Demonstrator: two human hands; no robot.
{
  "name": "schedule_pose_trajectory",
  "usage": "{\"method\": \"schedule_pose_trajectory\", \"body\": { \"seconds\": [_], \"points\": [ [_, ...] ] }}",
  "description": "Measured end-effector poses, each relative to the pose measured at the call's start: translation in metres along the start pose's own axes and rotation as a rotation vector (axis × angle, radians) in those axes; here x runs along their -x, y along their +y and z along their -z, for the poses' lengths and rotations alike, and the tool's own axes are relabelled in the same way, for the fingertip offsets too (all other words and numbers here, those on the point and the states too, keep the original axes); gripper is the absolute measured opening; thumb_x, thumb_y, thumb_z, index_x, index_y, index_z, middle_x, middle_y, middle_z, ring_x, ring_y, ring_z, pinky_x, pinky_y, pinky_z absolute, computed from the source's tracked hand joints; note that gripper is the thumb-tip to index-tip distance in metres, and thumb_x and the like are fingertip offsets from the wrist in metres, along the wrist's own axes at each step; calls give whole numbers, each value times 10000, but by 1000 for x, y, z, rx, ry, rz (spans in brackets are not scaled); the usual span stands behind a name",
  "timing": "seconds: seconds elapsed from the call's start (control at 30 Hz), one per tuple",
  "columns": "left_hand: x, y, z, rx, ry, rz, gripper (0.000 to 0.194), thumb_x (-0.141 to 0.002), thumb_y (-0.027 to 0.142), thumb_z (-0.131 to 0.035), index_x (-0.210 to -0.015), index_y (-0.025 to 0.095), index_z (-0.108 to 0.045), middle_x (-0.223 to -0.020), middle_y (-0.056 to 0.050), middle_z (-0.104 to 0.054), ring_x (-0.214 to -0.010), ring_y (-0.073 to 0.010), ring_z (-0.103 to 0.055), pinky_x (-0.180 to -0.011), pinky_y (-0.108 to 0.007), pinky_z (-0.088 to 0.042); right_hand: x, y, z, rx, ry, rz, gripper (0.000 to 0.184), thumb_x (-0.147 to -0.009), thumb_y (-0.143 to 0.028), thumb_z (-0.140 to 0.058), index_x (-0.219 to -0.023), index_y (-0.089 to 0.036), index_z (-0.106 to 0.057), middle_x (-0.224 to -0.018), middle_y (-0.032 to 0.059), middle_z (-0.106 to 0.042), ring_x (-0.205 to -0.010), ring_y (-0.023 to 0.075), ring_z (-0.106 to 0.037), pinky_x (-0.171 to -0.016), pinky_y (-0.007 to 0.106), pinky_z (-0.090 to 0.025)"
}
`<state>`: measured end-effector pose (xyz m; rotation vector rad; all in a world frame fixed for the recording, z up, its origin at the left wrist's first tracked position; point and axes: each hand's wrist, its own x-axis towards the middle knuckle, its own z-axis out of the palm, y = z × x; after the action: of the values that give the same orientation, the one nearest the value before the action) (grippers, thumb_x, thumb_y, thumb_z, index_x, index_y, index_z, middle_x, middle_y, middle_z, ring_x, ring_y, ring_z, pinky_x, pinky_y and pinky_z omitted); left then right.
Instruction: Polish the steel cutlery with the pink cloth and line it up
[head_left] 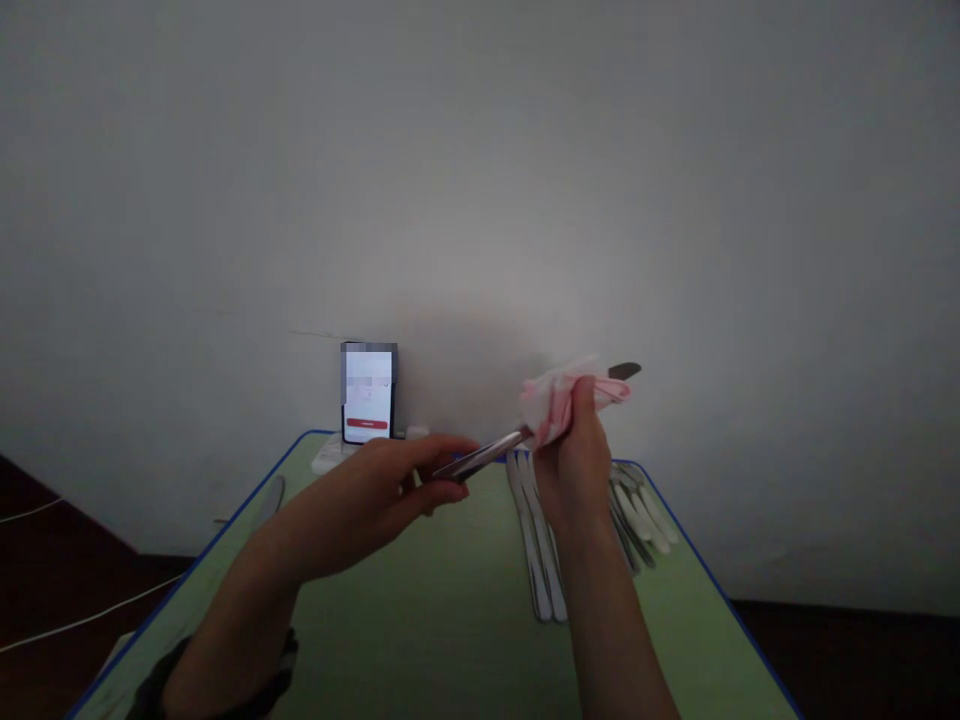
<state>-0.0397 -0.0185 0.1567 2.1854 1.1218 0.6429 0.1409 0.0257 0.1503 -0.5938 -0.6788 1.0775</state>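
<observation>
A metal table knife [491, 453] is held slantwise above the table, its blade tip pointing up to the right. The end of its handle is pinched between the thumb and fingers of my left hand [405, 480]. My right hand [581, 460] is closed around a pink and white cloth [551, 405], which is wrapped about the blade. Only the dark tip of the blade shows past the cloth. Below my right hand, several table knives [536, 540] lie side by side on the table, partly hidden by my forearm.
The green table [420, 640] has a blue edge and stands against a grey wall [480, 180]. A lit phone [367, 400] leans upright on a white stand [328, 455]. More cutlery [641, 510] lies at the right. Another knife [270, 500] lies at the left edge.
</observation>
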Motion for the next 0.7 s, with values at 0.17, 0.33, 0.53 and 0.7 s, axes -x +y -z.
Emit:
{"method": "schedule_pose_trajectory", "body": {
  "seconds": [0.17, 0.33, 0.53, 0.7],
  "points": [
    [-2, 3, -1, -32, 104, -39, 386, -848, 383, -611, -1219, 275, -590, -779, 29, -673, -656, -121, -586, -596, -195, -437, 7, 10, -1, 131, -178, -182, 337, -727, -519, -643, -676, -188, -606, -615, 18, -669, -704, 198, -674, -634, 296, -518],
    [-4, 9, 1, -105, 241, -70, 311, -865, 366, -587, -1162, 286, -631, -743, 47, -639, -590, -92, -529, -549, -170, -414, 3, 9, 0, 49, -108, -176, 307, -730, -489, -652, -779, -186, -648, -698, 6, -701, -652, 154, -661, -612, 264, -508],
    [0, 7, 5, -137, 230, -75, 298, -865, 244, -553, -1151, 246, -636, -757, 38, -652, -579, -86, -527, -544, -164, -427, -7, -4, 3, -151, 63, -143, 261, -873, -402, -514, -758, -191, -614, -700, -19, -704, -546, 90, -616, -535, 209, -488],
    [4, -3, 8, -105, 179, -111, 341, -881, 279, -568, -1221, 270, -596, -894, 18, -689, -721, -109, -601, -599, -167, -462, -10, -9, 5, -198, 154, -139, 226, -900, -359, -497, -800, -196, -619, -703, -33, -698, -586, 83, -634, -551, 191, -497]
  ]
}}
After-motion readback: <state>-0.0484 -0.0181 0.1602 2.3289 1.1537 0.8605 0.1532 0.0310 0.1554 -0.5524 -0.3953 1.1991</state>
